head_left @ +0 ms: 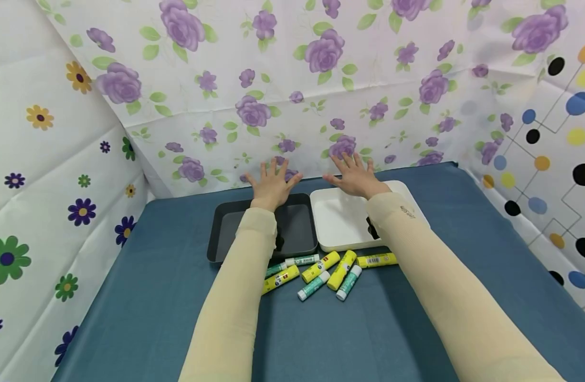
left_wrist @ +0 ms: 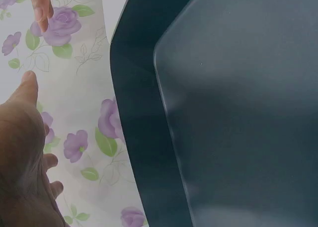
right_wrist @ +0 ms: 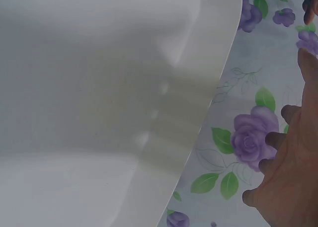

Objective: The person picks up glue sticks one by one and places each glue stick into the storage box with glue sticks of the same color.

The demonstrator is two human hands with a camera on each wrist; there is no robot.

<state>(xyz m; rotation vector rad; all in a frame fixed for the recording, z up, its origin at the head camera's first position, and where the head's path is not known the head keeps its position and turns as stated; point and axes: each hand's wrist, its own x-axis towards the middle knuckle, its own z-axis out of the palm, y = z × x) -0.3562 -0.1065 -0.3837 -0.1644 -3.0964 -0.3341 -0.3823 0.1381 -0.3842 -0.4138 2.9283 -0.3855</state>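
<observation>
My left hand [head_left: 271, 188] is held with fingers spread over the far edge of a dark grey tray [head_left: 297, 228]. Beside it, my right hand [head_left: 356, 179] spreads its fingers over the far part of a white tray [head_left: 337, 220]; neither hand holds anything. In the left wrist view the left hand [left_wrist: 20, 157] shows past the rim of the dark tray [left_wrist: 238, 117]. The right wrist view has the right hand [right_wrist: 290, 172] beyond the edge of the white tray [right_wrist: 99, 103]. Both trays' visible insides are bare.
Several yellow glue sticks [head_left: 342, 270] and several green ones with white caps [head_left: 349, 283] lie loosely in front of the trays, some partly behind the left forearm. A blue cloth [head_left: 316, 339] covers the table. Flowered sheeting [head_left: 292, 122] hangs behind, with patterned sheets at both sides.
</observation>
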